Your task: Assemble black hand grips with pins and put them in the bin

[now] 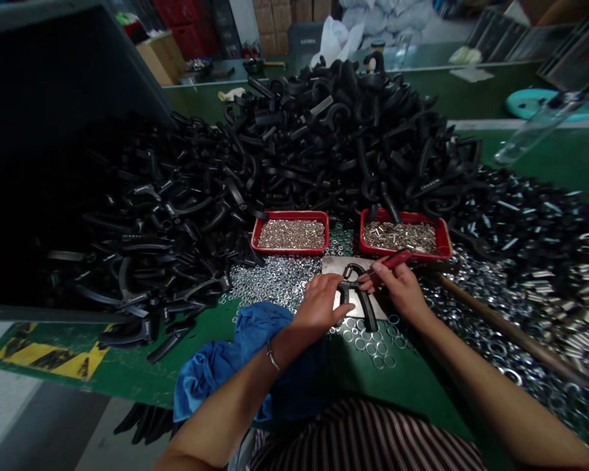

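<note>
Black curved part (368, 313) is held over the metal plate (331, 265) by the left hand (319, 302), fingers clamped on it, presumably for steadiness. Red-handled tool (397, 259) is gripped by the right hand (403, 292), fingers closed round it, tip aimed at the part. Tiny metal pieces (292, 234) are kept in left red tray (289, 251), loose pins (400, 237) in right red tray (444, 239); both placed just beyond, likely for reach.

The green table (407, 383) carries a metal plate (330, 265) — beyond it two red trays (289, 251) and a heap of black handles (304, 157), left of it small rings (269, 281), nearer than it larger rings (373, 343)
</note>
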A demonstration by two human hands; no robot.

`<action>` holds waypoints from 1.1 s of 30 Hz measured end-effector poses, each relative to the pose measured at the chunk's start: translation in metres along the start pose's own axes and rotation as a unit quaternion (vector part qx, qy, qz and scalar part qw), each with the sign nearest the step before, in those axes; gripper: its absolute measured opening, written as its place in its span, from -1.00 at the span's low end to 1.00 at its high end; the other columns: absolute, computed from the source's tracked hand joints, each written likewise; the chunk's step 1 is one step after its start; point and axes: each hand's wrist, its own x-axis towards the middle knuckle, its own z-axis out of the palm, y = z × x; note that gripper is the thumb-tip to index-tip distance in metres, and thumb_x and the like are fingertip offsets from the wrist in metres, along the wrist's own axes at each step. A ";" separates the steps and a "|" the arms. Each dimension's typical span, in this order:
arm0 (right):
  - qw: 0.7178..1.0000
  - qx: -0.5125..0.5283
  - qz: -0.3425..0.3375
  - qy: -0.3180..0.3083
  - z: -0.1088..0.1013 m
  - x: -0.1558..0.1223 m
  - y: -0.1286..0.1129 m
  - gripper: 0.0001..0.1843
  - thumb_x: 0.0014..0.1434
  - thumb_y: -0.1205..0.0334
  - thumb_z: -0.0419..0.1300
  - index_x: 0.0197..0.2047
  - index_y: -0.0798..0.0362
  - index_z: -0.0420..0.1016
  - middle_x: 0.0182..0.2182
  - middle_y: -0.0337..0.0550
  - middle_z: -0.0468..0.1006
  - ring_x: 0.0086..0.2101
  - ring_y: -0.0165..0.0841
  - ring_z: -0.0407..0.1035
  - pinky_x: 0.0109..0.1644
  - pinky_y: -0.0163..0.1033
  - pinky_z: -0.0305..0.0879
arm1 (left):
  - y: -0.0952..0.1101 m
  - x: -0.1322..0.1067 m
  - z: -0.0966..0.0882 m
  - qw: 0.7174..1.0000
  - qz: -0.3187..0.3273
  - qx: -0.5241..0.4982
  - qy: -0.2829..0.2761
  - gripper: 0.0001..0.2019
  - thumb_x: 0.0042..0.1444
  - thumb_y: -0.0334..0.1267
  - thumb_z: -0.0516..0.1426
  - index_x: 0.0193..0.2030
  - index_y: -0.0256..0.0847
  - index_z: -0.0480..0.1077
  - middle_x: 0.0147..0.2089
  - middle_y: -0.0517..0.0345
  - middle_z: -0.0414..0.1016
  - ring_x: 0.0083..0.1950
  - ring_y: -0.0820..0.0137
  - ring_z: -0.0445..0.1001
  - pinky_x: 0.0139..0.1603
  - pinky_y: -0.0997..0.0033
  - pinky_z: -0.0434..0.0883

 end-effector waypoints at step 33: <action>0.821 -0.508 -0.242 -0.099 -0.010 0.029 -0.072 -0.76 0.35 0.13 0.07 -0.17 0.00 0.54 -0.22 -0.04 0.56 -0.18 -0.18 0.45 -0.06 -0.09 0.36 | -0.065 0.081 -0.117 0.945 -0.110 0.305 0.041 -0.81 0.22 -0.40 0.08 -0.19 -0.35 0.54 -0.13 -0.22 0.54 -0.03 0.11 0.49 0.09 0.14 0.34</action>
